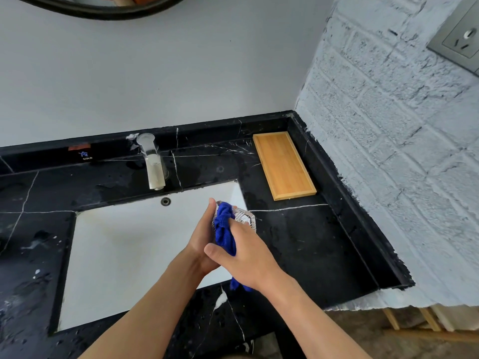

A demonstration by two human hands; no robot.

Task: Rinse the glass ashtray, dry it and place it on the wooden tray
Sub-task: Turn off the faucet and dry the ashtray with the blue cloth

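Note:
The clear glass ashtray (246,218) is held on edge above the right rim of the sink, partly hidden by a blue cloth (225,230). My left hand (203,235) grips the ashtray from the left side. My right hand (242,255) presses the blue cloth against the ashtray, and a tail of the cloth hangs below my right wrist. The wooden tray (283,165) lies flat and bare on the black counter at the back right, near the corner of the walls.
A white rectangular sink (124,255) is set into the black marble counter (298,250). A metal faucet (153,161) stands behind the sink. A painted brick wall (388,151) borders the counter on the right, with a power socket (461,40) high up.

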